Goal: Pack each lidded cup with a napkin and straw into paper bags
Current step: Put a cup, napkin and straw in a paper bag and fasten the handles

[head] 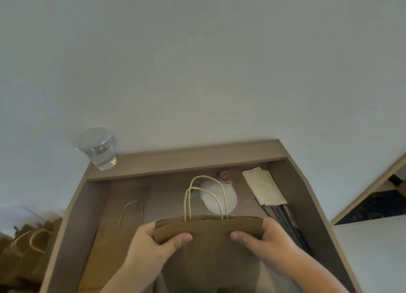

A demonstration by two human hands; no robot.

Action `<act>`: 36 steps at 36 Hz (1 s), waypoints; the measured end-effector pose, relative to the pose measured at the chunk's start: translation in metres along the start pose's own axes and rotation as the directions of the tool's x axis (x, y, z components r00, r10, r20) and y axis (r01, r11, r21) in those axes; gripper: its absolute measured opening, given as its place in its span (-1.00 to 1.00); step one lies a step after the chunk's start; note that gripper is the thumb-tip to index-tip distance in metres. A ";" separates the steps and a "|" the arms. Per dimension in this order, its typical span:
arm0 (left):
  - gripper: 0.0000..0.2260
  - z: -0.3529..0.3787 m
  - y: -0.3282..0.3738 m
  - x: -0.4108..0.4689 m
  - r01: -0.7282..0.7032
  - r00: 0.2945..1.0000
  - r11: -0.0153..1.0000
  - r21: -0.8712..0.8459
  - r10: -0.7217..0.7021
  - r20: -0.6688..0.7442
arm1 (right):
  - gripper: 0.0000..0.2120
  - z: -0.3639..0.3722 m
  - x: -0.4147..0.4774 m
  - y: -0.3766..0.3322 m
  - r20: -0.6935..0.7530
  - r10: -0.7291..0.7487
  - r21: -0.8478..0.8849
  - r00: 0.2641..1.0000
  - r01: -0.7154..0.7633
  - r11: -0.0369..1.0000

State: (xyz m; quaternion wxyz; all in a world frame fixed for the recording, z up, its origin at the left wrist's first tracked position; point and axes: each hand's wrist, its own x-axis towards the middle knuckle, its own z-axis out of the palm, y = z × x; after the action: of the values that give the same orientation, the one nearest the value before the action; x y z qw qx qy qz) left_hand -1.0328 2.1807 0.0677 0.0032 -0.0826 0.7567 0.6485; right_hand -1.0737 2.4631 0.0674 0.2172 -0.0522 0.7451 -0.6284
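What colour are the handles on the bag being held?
Pale cream twine handles, clearest in the head view.

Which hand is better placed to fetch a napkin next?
Probably the right hand: it grips the bag on the side where the napkins lie; the left hand would have to cross.

Plain white wall [197, 51] fills upper frame. Grey-brown wooden surface [197, 158] with raised rim abuts it; soft, even light.

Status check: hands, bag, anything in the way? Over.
Both busy: left hand and right hand grip the paper bag. Its top is folded over. Nothing in the way; napkins and straws lie to its right.
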 end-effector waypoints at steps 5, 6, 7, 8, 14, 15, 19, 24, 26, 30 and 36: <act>-0.81 -0.012 0.007 -0.015 0.027 0.999 0.995 0.097 -0.029 0.026 | -0.30 -0.007 0.006 -0.004 0.136 -0.135 0.005 0.981 0.136 0.991; -0.81 -0.013 0.010 -0.017 0.039 0.999 0.993 0.115 -0.042 0.031 | -0.22 -0.011 0.009 -0.004 0.160 -0.173 0.020 0.972 0.172 0.985; -0.79 -0.014 0.013 -0.018 0.049 0.998 0.990 0.135 -0.054 0.031 | -0.22 -0.016 0.013 -0.002 0.186 -0.199 0.040 0.962 0.195 0.980; -0.78 -0.015 0.016 -0.020 0.057 0.998 0.985 0.160 -0.062 0.027 | -0.25 -0.021 0.017 0.000 0.216 -0.217 0.056 0.952 0.210 0.976; -0.71 -0.024 0.026 -0.029 0.054 0.998 0.941 0.335 -0.045 -0.035 | -0.44 -0.053 0.070 0.018 0.114 -0.235 0.119 0.965 0.221 0.968; -0.70 -0.024 0.027 -0.030 0.050 0.998 0.932 0.360 -0.032 -0.057 | -0.51 -0.056 0.089 0.023 0.029 -0.193 0.037 0.981 0.192 0.981; -0.59 -0.030 0.029 -0.032 0.077 0.997 0.932 0.355 -0.062 -0.053 | -0.82 -0.055 0.165 0.055 -0.200 -0.076 -0.401 0.977 -0.011 0.916; -0.53 -0.033 0.032 -0.031 0.078 0.996 0.929 0.363 -0.085 0.004 | -0.77 -0.052 0.225 0.058 -0.309 -0.105 -0.571 0.945 -0.096 0.816; -0.52 -0.031 0.031 -0.030 0.097 0.994 0.932 0.350 -0.105 0.003 | -0.80 -0.050 0.240 0.057 -0.290 -0.057 -0.630 0.955 -0.145 0.763; -0.56 -0.029 0.031 -0.028 0.074 0.997 0.947 0.314 -0.077 -0.003 | -0.75 -0.050 0.258 0.057 -0.238 -0.019 -0.745 0.971 -0.170 0.646; -0.49 -0.031 0.028 -0.028 0.008 1.000 0.968 0.252 -0.007 -0.004 | -0.75 -0.051 0.266 0.053 -0.226 0.012 -0.792 0.974 -0.191 0.580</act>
State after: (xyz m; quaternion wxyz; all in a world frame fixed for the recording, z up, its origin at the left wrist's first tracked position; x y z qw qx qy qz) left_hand -1.0057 2.1573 0.1028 0.0150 -0.0853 0.8325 0.5472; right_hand -1.3229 2.4269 -0.0459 0.1311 -0.0404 0.9682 -0.2090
